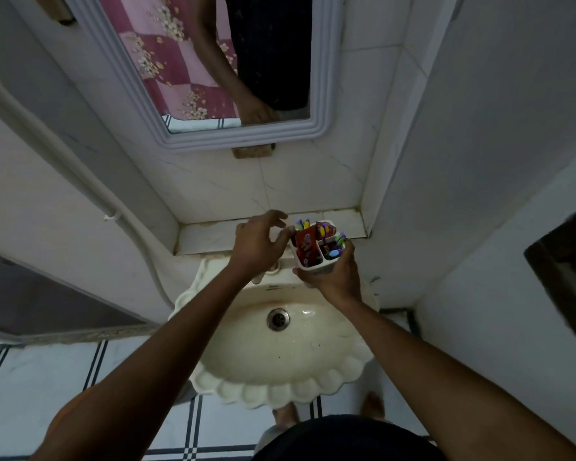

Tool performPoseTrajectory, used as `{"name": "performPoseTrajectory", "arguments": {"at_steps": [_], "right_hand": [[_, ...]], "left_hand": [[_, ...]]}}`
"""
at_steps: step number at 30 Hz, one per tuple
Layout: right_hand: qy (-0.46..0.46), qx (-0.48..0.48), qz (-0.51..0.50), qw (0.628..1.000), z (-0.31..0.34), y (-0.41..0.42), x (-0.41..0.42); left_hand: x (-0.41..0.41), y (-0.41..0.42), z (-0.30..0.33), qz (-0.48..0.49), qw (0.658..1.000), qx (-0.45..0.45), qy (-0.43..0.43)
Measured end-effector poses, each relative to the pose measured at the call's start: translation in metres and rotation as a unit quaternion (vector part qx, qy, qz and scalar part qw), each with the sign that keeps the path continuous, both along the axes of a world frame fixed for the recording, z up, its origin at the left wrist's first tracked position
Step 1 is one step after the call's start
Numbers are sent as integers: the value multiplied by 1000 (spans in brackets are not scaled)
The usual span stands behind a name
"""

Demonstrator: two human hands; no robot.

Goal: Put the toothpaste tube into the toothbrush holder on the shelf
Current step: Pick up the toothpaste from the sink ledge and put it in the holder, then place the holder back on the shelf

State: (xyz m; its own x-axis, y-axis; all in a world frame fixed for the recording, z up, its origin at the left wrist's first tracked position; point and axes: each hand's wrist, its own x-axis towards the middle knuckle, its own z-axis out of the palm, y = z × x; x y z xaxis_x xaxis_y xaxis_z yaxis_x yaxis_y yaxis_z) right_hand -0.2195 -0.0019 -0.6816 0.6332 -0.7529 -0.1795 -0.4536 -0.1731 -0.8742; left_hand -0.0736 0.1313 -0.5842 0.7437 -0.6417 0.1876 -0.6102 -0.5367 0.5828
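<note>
A white toothbrush holder [308, 263] with several compartments is held above the sink's back edge, just in front of the tiled shelf [210, 236]. My right hand [336, 277] grips it from below and the near side. A red toothpaste tube [306, 245] stands in its left compartment, and colourful toothbrushes [336, 245] fill the others. My left hand [258, 242] is beside the holder on the left, fingers spread, fingertips touching the holder's rim by the tube.
A cream scalloped sink [280, 357] with a metal drain [278, 319] lies below my hands. A framed mirror [213, 61] hangs on the tiled wall above the shelf. A pipe [113, 207] runs down the left wall. Walls close in on both sides.
</note>
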Motion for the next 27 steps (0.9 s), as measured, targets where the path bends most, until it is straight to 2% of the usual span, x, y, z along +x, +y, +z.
{"name": "performPoseTrajectory", "arguments": {"at_steps": [3, 8, 12, 15, 27], "right_hand": [[-4, -12, -27, 1000, 3, 1, 6], [-31, -35, -71, 996, 26, 5, 16], [-82, -75, -102, 989, 61, 0, 28], [-127, -117, -125, 977, 104, -5, 34], [-281, -201, -102, 933, 294, -44, 33]], "left_hand": [[9, 13, 3, 28, 999, -23, -4], [29, 25, 11, 20, 999, 21, -15], [43, 25, 31, 11, 999, 11, -36], [49, 25, 62, 7, 998, -18, -61], [42, 12, 227, 33, 972, -106, -205]]}}
